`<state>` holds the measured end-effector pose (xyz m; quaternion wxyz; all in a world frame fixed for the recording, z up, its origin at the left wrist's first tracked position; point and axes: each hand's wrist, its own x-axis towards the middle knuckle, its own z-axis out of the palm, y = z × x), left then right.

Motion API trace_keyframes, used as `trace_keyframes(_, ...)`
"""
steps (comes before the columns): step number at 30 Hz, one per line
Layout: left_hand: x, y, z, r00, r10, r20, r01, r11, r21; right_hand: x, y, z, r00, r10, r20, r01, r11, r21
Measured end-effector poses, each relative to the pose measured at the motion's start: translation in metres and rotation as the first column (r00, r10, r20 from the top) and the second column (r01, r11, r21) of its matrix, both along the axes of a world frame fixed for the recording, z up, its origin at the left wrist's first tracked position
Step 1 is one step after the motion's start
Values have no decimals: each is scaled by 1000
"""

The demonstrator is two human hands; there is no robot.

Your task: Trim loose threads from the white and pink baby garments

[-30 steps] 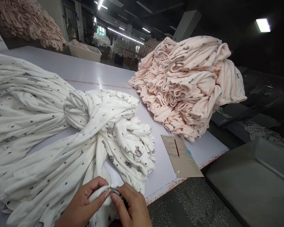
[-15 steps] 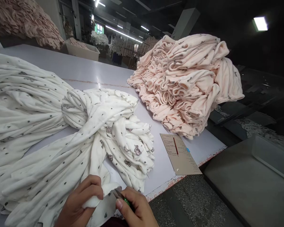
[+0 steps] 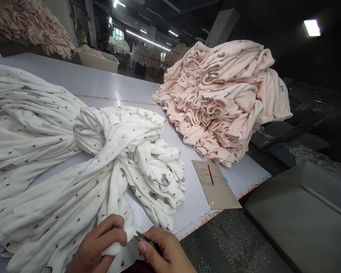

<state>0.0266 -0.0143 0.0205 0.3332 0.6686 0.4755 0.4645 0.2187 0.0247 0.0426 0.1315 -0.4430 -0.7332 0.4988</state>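
My left hand (image 3: 98,246) pinches a fold of white printed cloth (image 3: 118,242) at the table's near edge. That fold belongs to a big knotted bundle of white fabric (image 3: 82,151) with small grey motifs, spread over the left half of the table. My right hand (image 3: 166,252) is closed on small green-handled snips (image 3: 144,239), whose metal tip touches the pinched fold. The two hands are a few centimetres apart.
A tall pile of pink garments (image 3: 224,98) sits at the right of the white table (image 3: 102,85). A brown card with a red pen (image 3: 216,184) lies near the table's corner. A grey bin (image 3: 298,216) stands lower right. More pink piles and a tub (image 3: 95,58) are at the back left.
The hands drew slightly apart and the left hand shifted its grip on the fold. The snips' tip now meets the cloth edge again. The view dipped a little.
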Motion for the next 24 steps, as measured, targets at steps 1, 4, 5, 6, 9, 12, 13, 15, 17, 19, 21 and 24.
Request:
trace_keyframes(1, 0, 0, 0, 1000, 1, -4, -1, 1000, 3, 1, 0, 0, 1000, -6, 4, 6, 1000, -28)
trace_keyframes(4, -1, 0, -3, 1000, -17, -24, 17, 1000, -8, 2, 2, 1, 998, -55, 16, 56, 993, -104)
trace_keyframes(5, -2, 0, -3, 999, -30, -33, 30, 999, -16, 2, 3, 2, 998, -66, 22, 69, 990, -123)
trace_keyframes(6, -3, -1, -4, 998, -40, -41, 39, 999, -22, 1, 3, 4, 997, -69, 29, 73, 989, -131)
trace_keyframes(9, -5, -1, -5, 997, -50, -61, 49, 999, -17, -3, 4, 9, 998, -39, 42, 44, 992, -122)
trace_keyframes(12, -9, -1, -5, 994, -64, -88, 65, 998, 9, -7, 4, 13, 998, -23, 57, 29, 992, -123)
trace_keyframes(13, -9, 0, -5, 992, -72, -99, 74, 997, 13, -8, 4, 14, 998, -17, 61, 25, 992, -125)
trace_keyframes(15, -8, 1, -2, 990, -79, -116, 81, 997, 16, -10, 3, 15, 998, -1, 59, 8, 992, -125)
trace_keyframes(17, -5, 1, 0, 988, -77, -135, 80, 997, 15, -11, 2, 15, 999, 17, 38, -12, 992, -128)
trace_keyframes(19, -5, 0, -1, 984, -94, -149, 95, 995, 1, -11, 1, 14, 1000, 26, 17, -24, 991, -133)
trace_keyframes(21, -17, -4, -10, 980, -97, -173, 87, 994, -68, -7, 2, 9, 1000, -2, -9, 1, 985, -171)
trace_keyframes(24, -66, -11, -45, 950, -3, -312, -90, 955, -283, 10, 9, -12, 984, -169, -61, 156, 970, -184)
